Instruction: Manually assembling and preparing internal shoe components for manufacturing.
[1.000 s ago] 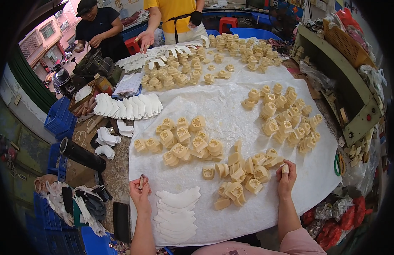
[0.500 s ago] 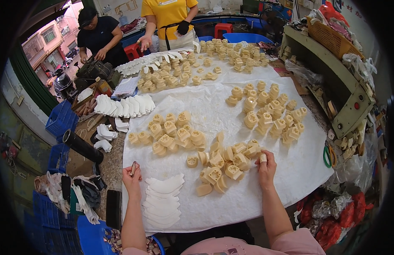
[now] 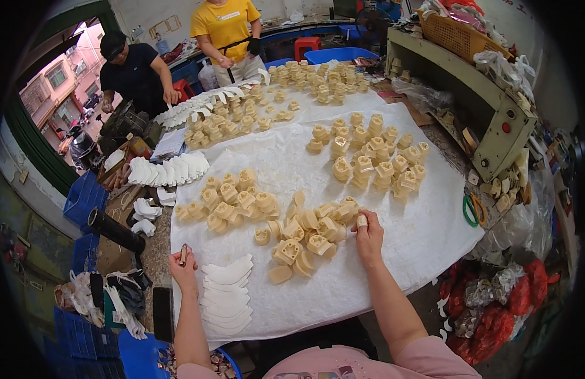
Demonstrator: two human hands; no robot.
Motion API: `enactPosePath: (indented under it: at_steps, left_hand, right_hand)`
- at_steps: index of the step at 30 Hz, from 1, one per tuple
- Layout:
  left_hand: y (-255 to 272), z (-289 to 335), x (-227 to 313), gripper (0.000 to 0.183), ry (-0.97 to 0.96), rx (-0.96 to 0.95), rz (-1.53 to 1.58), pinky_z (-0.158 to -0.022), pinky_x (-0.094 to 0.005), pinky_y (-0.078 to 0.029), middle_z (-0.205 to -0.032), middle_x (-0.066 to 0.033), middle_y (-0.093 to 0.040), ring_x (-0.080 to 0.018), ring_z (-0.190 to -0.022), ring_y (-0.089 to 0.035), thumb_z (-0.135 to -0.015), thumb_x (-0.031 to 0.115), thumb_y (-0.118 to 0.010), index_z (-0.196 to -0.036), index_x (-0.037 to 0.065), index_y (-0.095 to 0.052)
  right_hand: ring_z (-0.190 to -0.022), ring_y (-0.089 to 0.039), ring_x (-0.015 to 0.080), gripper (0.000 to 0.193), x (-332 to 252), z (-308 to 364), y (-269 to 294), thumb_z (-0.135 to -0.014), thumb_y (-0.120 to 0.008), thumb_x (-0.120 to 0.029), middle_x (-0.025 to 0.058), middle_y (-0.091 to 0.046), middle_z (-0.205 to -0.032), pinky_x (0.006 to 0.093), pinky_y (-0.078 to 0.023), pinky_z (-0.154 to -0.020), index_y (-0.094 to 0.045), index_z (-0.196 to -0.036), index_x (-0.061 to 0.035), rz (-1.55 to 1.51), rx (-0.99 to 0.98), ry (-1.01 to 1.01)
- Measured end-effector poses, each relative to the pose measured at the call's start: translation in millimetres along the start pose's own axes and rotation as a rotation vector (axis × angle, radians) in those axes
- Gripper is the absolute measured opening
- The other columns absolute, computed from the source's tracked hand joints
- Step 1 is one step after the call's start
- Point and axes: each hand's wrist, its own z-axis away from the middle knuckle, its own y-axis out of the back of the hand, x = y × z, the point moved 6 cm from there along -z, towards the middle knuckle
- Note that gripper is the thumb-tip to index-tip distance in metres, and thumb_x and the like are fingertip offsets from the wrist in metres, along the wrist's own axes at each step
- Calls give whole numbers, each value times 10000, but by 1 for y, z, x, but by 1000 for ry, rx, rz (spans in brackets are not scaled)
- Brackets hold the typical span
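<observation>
White sheet (image 3: 412, 252): spread over a speckled worktop (image 3: 158, 259). Far-right group of cream hollow pieces (image 3: 381, 155): set well apart from both hands, some stacked. Near heap of cream pieces (image 3: 308, 234): piled loosely between the hands, slightly beyond them. Left group of cream pieces (image 3: 229, 205): clustered just beside the near heap. White curved pieces (image 3: 226, 297): laid overlapping in a column, beside the left forearm. Right hand (image 3: 369, 241): placed at the near heap's right edge, fingers held narrow; whether a piece is gripped cannot be told. Left hand (image 3: 184, 273): positioned at the sheet's left edge, fingers closed around a small slender object (image 3: 184, 252).
</observation>
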Motion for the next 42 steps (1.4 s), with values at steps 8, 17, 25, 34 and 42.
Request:
enactPosePath:
  at_steps: [8,17,25,34,42]
  left_hand:
    - [1,-5,-5,262,-13,-7,9,-460,-211,-387,-717,-26,-505,-73,-534,-474,-804,119,-679,-880,39,-441]
    - [0,-7,-5,256,-24,-34,36,-471,-203,-392,-673,-6,-506,-63,-526,-473,-805,158,-676,-874,57,-452]
    - [4,-6,-9,276,-32,-30,63,-471,-200,-393,-686,-13,-514,-62,-528,-474,-808,181,-681,-871,57,-442]
    - [11,-18,-30,303,215,-116,302,-483,-232,-433,-701,-17,-520,-89,-549,-500,-797,235,-709,-872,56,-476]
    - [78,42,27,202,112,-152,449,-653,-250,-445,-853,-50,-564,-102,-710,-541,-845,143,-639,-963,47,-505]
  right_hand:
    - [-629,-604,157,216,-9,-3,-2,-869,-433,-64,107,-626,-762,293,-468,-590,-551,-1043,-17,71,-14,-5]
    - [-623,-539,100,177,-6,-5,-8,-912,-447,-108,46,-591,-717,243,-443,-596,-561,-1025,-33,94,-15,21]
    - [-626,-600,163,185,-12,-3,-6,-865,-454,-78,112,-622,-724,298,-464,-588,-560,-1004,-19,197,-18,40]
    - [-554,-530,114,172,9,-11,3,-887,-474,-128,72,-608,-726,251,-432,-518,-566,-994,-29,-38,-191,-141]
    - [-587,-459,80,188,-43,59,31,-897,-483,-103,38,-554,-700,209,-376,-547,-541,-1044,-3,-213,-104,-40]
